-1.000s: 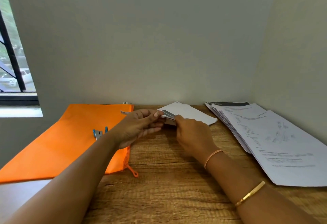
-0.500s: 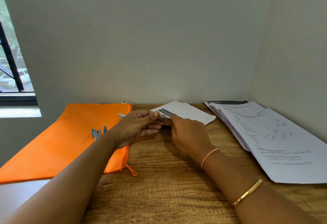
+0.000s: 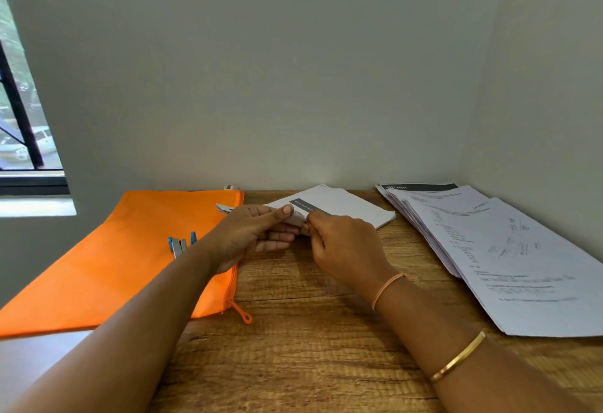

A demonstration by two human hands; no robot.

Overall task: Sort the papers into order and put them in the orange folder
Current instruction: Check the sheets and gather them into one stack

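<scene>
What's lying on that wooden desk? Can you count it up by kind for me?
Orange folder: 1
Paper piles: 2, the middle pile and the fanned pile
Blue-grey tool: 1
Total: 4

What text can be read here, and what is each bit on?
"KITCHEN": dark header of the rear sheet in the right stack.
Dark strip on the papers pinched by the left hand and right hand: too small to read.
Top sheet of the stack: print blurred, unreadable.
</scene>
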